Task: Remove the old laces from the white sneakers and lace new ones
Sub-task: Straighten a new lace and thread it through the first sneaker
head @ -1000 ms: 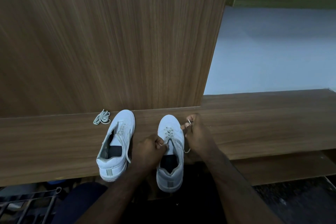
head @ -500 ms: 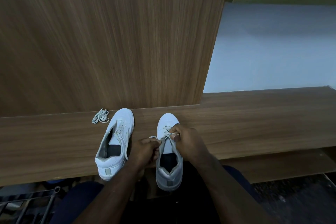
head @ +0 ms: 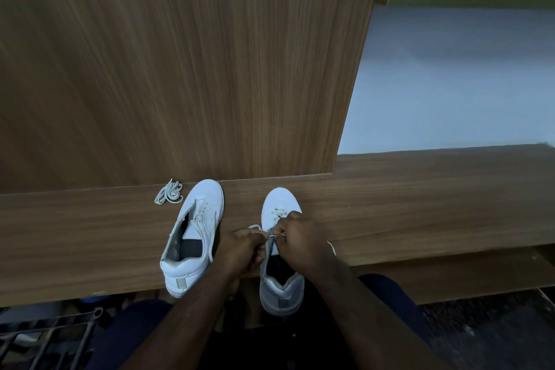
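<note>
Two white sneakers stand on a wooden ledge, toes pointing away from me. The left sneaker has a lace hanging loosely from its eyelets. My left hand grips the left side of the right sneaker and pinches its lace. My right hand sits over the tongue and pinches the same lace close to the left hand. A bundled spare lace lies on the ledge left of the sneakers.
A tall wooden panel rises right behind the ledge. A pale wall is to the right. A lower wooden step runs at right, and a metal rack sits at bottom left. My knees are below the ledge.
My right hand has come back from the sneaker's right side to its tongue and met the left hand at the lace. The sneakers have stayed in place.
</note>
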`<control>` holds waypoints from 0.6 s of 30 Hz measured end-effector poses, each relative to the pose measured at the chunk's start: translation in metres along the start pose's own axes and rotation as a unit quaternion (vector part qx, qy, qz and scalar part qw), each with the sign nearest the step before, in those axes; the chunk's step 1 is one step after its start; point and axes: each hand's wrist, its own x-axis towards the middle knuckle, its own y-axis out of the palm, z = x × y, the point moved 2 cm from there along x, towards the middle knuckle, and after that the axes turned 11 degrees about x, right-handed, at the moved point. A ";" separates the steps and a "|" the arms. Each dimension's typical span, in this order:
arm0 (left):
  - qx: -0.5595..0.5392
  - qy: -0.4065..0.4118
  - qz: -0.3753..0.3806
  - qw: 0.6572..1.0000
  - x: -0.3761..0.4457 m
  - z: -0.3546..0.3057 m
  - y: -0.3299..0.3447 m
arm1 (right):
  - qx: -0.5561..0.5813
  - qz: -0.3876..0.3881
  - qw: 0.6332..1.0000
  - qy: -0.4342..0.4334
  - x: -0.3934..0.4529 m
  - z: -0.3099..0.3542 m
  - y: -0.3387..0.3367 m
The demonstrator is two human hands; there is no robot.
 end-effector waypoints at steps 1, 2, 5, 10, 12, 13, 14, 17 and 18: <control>-0.004 -0.002 0.002 1.000 -0.001 0.000 0.000 | -0.005 0.002 1.000 0.000 0.000 0.001 0.000; -0.008 -0.005 0.005 1.000 -0.001 0.000 0.001 | -0.006 0.001 1.000 0.000 0.000 0.001 0.000; -0.049 -0.027 0.010 0.998 0.001 0.000 0.000 | 0.009 -0.002 1.000 0.003 -0.001 0.001 0.000; 0.006 -0.011 0.021 1.000 0.000 -0.001 -0.001 | 0.070 -0.003 0.997 0.029 -0.004 0.003 -0.001; 0.051 0.003 0.030 0.998 -0.002 -0.005 -0.003 | 0.098 -0.016 0.994 0.045 -0.005 0.001 -0.001; 0.069 0.009 0.030 0.997 -0.001 -0.007 -0.004 | 0.106 -0.022 0.993 0.047 -0.006 -0.001 -0.001; 0.084 0.011 0.025 0.996 0.000 -0.010 -0.006 | 0.108 -0.023 0.993 0.047 -0.007 -0.002 -0.002; 0.046 -0.007 -0.001 0.999 0.001 -0.021 -0.016 | 0.086 -0.017 0.994 0.061 -0.009 -0.005 -0.008; 0.020 -0.012 -0.002 1.000 0.002 -0.027 -0.020 | 0.077 -0.018 0.995 0.062 -0.009 -0.005 -0.010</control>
